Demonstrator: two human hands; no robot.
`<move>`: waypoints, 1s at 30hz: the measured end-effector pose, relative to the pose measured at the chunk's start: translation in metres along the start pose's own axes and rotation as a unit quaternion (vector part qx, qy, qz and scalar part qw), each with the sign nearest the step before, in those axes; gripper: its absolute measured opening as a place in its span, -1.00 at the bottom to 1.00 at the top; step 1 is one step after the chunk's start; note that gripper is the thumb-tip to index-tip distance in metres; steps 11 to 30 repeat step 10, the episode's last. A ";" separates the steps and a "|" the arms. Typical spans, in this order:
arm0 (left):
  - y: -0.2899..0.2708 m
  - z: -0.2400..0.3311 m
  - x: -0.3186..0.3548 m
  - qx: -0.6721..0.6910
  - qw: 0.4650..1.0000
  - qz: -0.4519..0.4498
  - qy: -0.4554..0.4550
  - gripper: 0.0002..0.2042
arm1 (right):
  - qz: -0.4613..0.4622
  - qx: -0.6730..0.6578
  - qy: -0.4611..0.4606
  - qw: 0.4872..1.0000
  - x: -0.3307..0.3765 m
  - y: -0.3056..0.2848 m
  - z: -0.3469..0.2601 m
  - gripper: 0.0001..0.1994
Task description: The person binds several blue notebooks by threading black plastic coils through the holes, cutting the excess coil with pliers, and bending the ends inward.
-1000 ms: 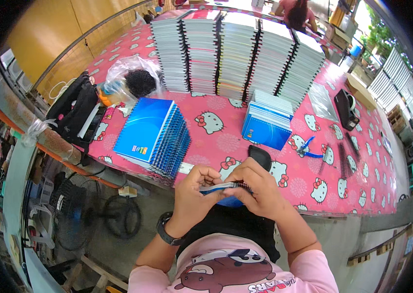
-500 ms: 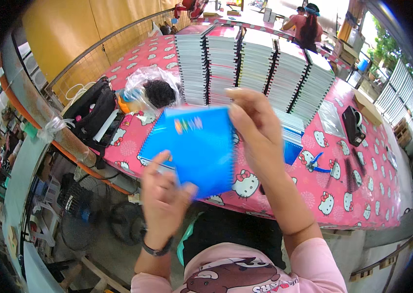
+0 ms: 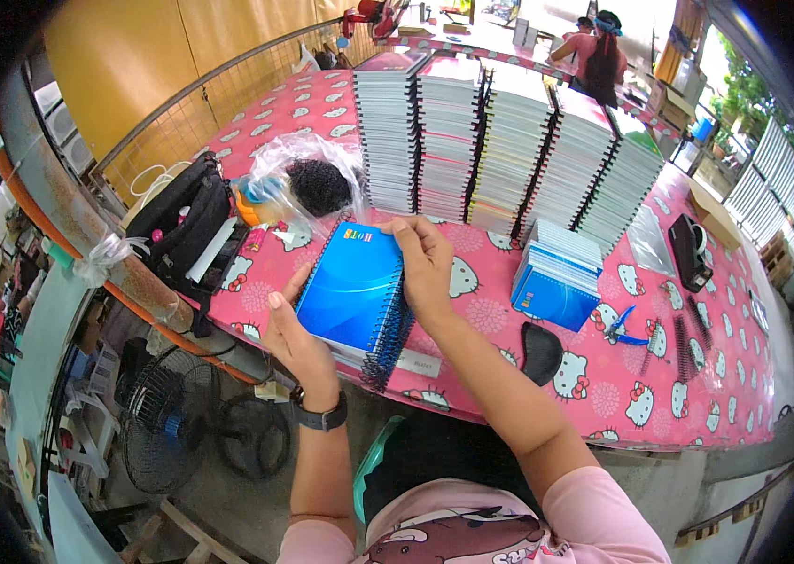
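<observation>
A small stack of blue-covered spiral notebooks (image 3: 352,287) lies near the front edge of the table, black coils along its right side. My right hand (image 3: 427,268) grips the upper right corner of the top notebook, fingers bent over its edge. My left hand (image 3: 301,343) rests against the stack's left side, fingers stretched and thumb apart; some of its fingers are hidden behind the notebooks. Right of them stands another pile of small blue notebooks (image 3: 557,287). A black rounded pad (image 3: 541,353) and a white label strip (image 3: 419,363) lie nearby.
Tall stacks of black-coiled books (image 3: 486,150) line the table's back. At left are a black bag (image 3: 181,221) and a plastic bag (image 3: 275,179) with dark contents. Blue-handled pliers (image 3: 624,329), loose coils (image 3: 688,348) and a tape dispenser (image 3: 688,252) lie right. A person (image 3: 601,56) sits beyond.
The blue notebook that I held tilted and blurred in the air now lies flat on the stack. My right hand has come down and left, and my left hand has moved to the stack's side.
</observation>
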State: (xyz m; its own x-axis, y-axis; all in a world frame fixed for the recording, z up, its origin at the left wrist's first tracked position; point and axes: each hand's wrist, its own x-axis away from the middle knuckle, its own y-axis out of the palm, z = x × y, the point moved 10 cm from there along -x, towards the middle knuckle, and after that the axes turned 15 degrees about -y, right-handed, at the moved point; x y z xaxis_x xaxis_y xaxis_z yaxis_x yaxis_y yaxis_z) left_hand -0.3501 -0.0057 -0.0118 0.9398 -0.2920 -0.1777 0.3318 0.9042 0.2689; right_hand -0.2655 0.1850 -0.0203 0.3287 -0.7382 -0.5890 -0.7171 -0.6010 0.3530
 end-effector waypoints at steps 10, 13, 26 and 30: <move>0.003 -0.012 -0.006 0.025 0.999 0.032 -0.015 -0.42 | -0.049 0.023 -0.051 0.997 -0.004 -0.007 -0.008 -0.59; 0.003 -0.012 -0.006 0.025 0.999 0.032 -0.015 -0.42 | -0.049 0.023 -0.051 0.997 -0.004 -0.007 -0.008 -0.59; 0.003 -0.012 -0.006 0.025 0.999 0.032 -0.015 -0.42 | -0.049 0.023 -0.051 0.997 -0.004 -0.007 -0.008 -0.59; 0.003 -0.012 -0.006 0.025 0.999 0.032 -0.015 -0.42 | -0.049 0.023 -0.051 0.997 -0.004 -0.007 -0.008 -0.59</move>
